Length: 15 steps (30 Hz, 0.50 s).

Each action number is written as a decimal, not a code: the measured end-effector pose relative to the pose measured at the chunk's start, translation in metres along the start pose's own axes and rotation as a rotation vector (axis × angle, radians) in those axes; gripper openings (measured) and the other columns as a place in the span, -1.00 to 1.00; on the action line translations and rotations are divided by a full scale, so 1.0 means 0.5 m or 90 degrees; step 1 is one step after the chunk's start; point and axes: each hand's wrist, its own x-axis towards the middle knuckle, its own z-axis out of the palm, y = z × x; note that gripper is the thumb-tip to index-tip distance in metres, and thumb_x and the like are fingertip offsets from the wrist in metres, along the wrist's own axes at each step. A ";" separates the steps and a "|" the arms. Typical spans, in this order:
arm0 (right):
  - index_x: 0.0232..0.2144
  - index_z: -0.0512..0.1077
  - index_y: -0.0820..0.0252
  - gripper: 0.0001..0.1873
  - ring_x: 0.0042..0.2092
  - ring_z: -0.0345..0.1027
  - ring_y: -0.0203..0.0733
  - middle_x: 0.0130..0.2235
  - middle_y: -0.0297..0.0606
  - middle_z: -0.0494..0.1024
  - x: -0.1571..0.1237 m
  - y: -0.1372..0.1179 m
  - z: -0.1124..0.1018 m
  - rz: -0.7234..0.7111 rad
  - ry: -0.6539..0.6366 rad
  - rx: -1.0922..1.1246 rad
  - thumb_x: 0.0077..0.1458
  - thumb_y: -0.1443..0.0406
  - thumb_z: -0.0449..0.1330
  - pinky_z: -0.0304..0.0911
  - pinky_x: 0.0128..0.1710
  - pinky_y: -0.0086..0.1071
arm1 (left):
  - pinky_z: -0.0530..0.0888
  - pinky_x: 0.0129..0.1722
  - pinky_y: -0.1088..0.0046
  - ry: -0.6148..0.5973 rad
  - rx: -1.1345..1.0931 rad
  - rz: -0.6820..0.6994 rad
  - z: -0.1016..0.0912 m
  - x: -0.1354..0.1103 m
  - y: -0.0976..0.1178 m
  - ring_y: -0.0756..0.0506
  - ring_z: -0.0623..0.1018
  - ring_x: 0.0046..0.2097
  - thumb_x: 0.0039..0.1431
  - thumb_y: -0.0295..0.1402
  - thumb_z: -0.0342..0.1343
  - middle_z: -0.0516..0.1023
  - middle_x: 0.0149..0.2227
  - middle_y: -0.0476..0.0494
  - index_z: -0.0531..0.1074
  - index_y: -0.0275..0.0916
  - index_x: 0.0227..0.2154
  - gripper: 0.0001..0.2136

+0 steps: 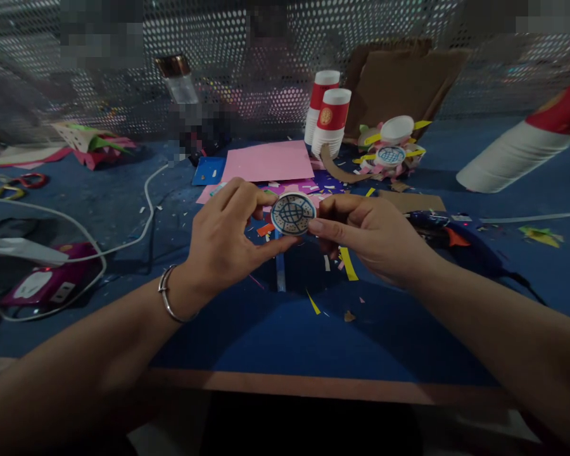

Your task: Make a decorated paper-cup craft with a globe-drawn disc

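Observation:
Between my two hands is a small round white paper disc point(293, 213), with a blue rim, a blue grid drawn on it and dark dots. It looks like the base of a paper cup. My left hand point(228, 234) pinches its left side, index finger at the upper edge and thumb underneath. My right hand point(361, 225) grips the right edge, with the thumb on the face. Beneath it, paper scraps and yellow strips point(348, 265) lie on the blue table point(266, 342). Behind my right hand sits a dark blue glue gun point(475, 247), partly covered.
Stacked paper cups point(331, 123) stand at the back near pink paper point(270, 161), a cardboard piece point(403, 88) and a decorated cup craft point(392, 152). Another cup stack point(517, 145) lies tilted at right. At left are scissors point(23, 182), a purple power strip point(52, 278) and white cable point(149, 196).

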 end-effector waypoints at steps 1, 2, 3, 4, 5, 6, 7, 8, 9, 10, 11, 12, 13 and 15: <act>-0.37 0.54 0.15 -0.56 -0.45 0.40 -0.33 -0.39 -0.38 0.51 -0.001 0.001 0.001 -0.001 0.009 0.006 -0.03 0.02 0.61 0.39 -0.48 -0.41 | 0.46 -0.25 0.27 0.015 -0.024 -0.019 0.000 0.001 -0.001 -0.11 0.51 -0.24 0.03 -0.03 0.58 0.55 -0.25 -0.08 0.56 -0.15 -0.10 -0.51; -0.36 0.54 0.15 -0.56 -0.44 0.40 -0.33 -0.38 -0.39 0.50 -0.001 0.002 0.001 -0.003 0.016 0.011 -0.03 0.02 0.61 0.39 -0.47 -0.41 | 0.48 -0.20 0.26 0.034 -0.053 -0.051 0.000 0.001 -0.002 -0.13 0.53 -0.19 -0.02 -0.02 0.60 0.56 -0.18 -0.09 0.56 -0.14 -0.05 -0.45; -0.35 0.54 0.14 -0.56 -0.44 0.40 -0.33 -0.38 -0.39 0.50 -0.002 0.002 0.001 -0.004 0.020 0.013 -0.03 0.02 0.61 0.40 -0.47 -0.42 | 0.50 -0.14 0.25 0.056 -0.091 -0.093 0.001 0.002 -0.004 -0.15 0.54 -0.12 -0.08 -0.02 0.62 0.56 -0.11 -0.11 0.53 -0.14 0.00 -0.36; -0.34 0.53 0.14 -0.56 -0.44 0.41 -0.33 -0.37 -0.39 0.49 -0.002 0.002 0.002 -0.005 0.021 0.014 -0.02 0.02 0.60 0.40 -0.47 -0.42 | 0.51 -0.09 0.25 0.066 -0.141 -0.143 0.002 0.002 -0.007 -0.15 0.55 -0.08 -0.12 -0.01 0.64 0.56 -0.06 -0.12 0.51 -0.14 0.05 -0.29; -0.33 0.53 0.14 -0.57 -0.43 0.41 -0.33 -0.37 -0.39 0.49 -0.002 0.001 0.002 -0.005 0.018 0.011 -0.01 0.03 0.60 0.40 -0.47 -0.42 | 0.52 -0.05 0.25 0.052 -0.207 -0.205 0.004 0.003 -0.010 -0.15 0.56 -0.05 -0.12 -0.04 0.64 0.57 -0.04 -0.13 0.48 -0.14 0.09 -0.27; -0.33 0.53 0.14 -0.57 -0.43 0.42 -0.33 -0.37 -0.39 0.50 -0.003 0.000 0.002 -0.005 0.012 0.006 0.00 0.03 0.59 0.40 -0.47 -0.42 | 0.52 -0.04 0.27 0.028 -0.282 -0.269 0.006 0.004 -0.012 -0.14 0.58 -0.06 -0.09 -0.06 0.62 0.59 -0.05 -0.12 0.46 -0.15 0.11 -0.27; -0.33 0.53 0.15 -0.58 -0.43 0.42 -0.33 -0.38 -0.39 0.50 -0.003 -0.002 0.003 -0.004 0.006 -0.002 0.01 0.03 0.58 0.40 -0.47 -0.42 | 0.53 -0.07 0.30 -0.008 -0.362 -0.335 0.009 0.006 -0.013 -0.12 0.60 -0.09 -0.04 -0.09 0.60 0.61 -0.10 -0.11 0.46 -0.16 0.11 -0.31; -0.34 0.52 0.15 -0.59 -0.43 0.43 -0.33 -0.39 -0.39 0.50 -0.003 -0.003 0.003 -0.004 0.002 -0.011 0.02 0.04 0.58 0.40 -0.47 -0.42 | 0.54 -0.11 0.34 -0.046 -0.437 -0.393 0.011 0.007 -0.014 -0.09 0.60 -0.14 0.00 -0.13 0.59 0.62 -0.16 -0.09 0.48 -0.19 0.06 -0.38; -0.34 0.52 0.15 -0.59 -0.44 0.43 -0.33 -0.40 -0.40 0.49 -0.004 -0.005 0.003 -0.003 -0.001 -0.019 0.02 0.05 0.58 0.40 -0.48 -0.42 | 0.53 -0.16 0.37 -0.074 -0.500 -0.434 0.013 0.010 -0.013 -0.07 0.60 -0.20 0.02 -0.15 0.57 0.62 -0.22 -0.07 0.51 -0.21 -0.02 -0.46; -0.34 0.52 0.15 -0.59 -0.45 0.43 -0.33 -0.41 -0.40 0.49 -0.005 -0.006 0.003 0.000 -0.004 -0.024 0.02 0.05 0.58 0.40 -0.48 -0.42 | 0.53 -0.20 0.40 -0.091 -0.545 -0.459 0.014 0.012 -0.012 -0.04 0.59 -0.25 0.02 -0.18 0.57 0.61 -0.27 -0.05 0.53 -0.23 -0.11 -0.54; -0.34 0.52 0.16 -0.59 -0.45 0.43 -0.33 -0.42 -0.40 0.49 -0.005 -0.007 0.002 0.003 -0.005 -0.025 0.02 0.06 0.58 0.39 -0.48 -0.42 | 0.52 -0.23 0.42 -0.097 -0.571 -0.468 0.014 0.013 -0.011 -0.02 0.58 -0.28 0.00 -0.20 0.58 0.61 -0.31 -0.04 0.53 -0.24 -0.21 -0.59; -0.34 0.52 0.16 -0.59 -0.46 0.43 -0.33 -0.41 -0.40 0.50 -0.006 -0.007 0.001 0.005 -0.004 -0.023 0.01 0.06 0.58 0.39 -0.49 -0.42 | 0.52 -0.25 0.45 -0.096 -0.579 -0.464 0.014 0.015 -0.009 0.00 0.56 -0.30 -0.02 -0.24 0.60 0.60 -0.34 -0.02 0.53 -0.25 -0.29 -0.62; -0.33 0.52 0.16 -0.59 -0.46 0.43 -0.33 -0.40 -0.39 0.52 -0.006 -0.007 0.000 0.008 -0.004 -0.018 0.01 0.07 0.58 0.38 -0.49 -0.41 | 0.51 -0.27 0.46 -0.093 -0.573 -0.455 0.012 0.016 -0.008 0.01 0.55 -0.32 -0.04 -0.27 0.61 0.59 -0.36 -0.01 0.52 -0.25 -0.35 -0.64; -0.30 0.55 0.16 -0.59 -0.45 0.43 -0.32 -0.39 -0.38 0.54 -0.005 -0.005 -0.002 0.013 -0.003 -0.011 -0.01 0.07 0.59 0.37 -0.51 -0.41 | 0.50 -0.28 0.48 -0.081 -0.546 -0.431 0.009 0.016 -0.007 0.03 0.54 -0.34 -0.05 -0.32 0.61 0.58 -0.38 0.01 0.53 -0.24 -0.37 -0.66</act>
